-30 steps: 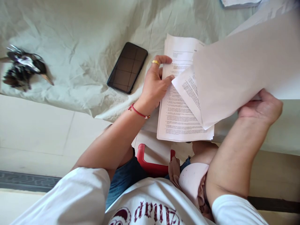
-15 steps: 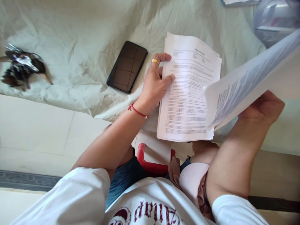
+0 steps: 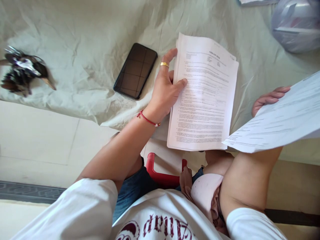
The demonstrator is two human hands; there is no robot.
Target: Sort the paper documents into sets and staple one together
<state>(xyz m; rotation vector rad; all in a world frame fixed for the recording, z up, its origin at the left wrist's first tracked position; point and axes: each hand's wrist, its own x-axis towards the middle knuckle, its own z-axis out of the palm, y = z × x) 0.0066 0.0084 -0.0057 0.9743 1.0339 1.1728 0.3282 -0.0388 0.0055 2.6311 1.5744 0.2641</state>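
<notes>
Lowered since the earlier frame, a curling white printed paper sheet [image 3: 282,123] half hides the right hand [image 3: 269,99], its grip impossible to tell, while the left hand [image 3: 167,86], apart, pinches a wavy, text-covered white paper stack [image 3: 203,103] over the near edge of the pale-green cloth-covered table [image 3: 87,50].

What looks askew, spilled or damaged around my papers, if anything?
Nothing looks spilled or clearly damaged. The phone lies slanted on the creased cloth, with lines across its screen; their straight grid suggests a reflection rather than cracks. Printed paper curves over your right hand, with no visible tear.
</notes>
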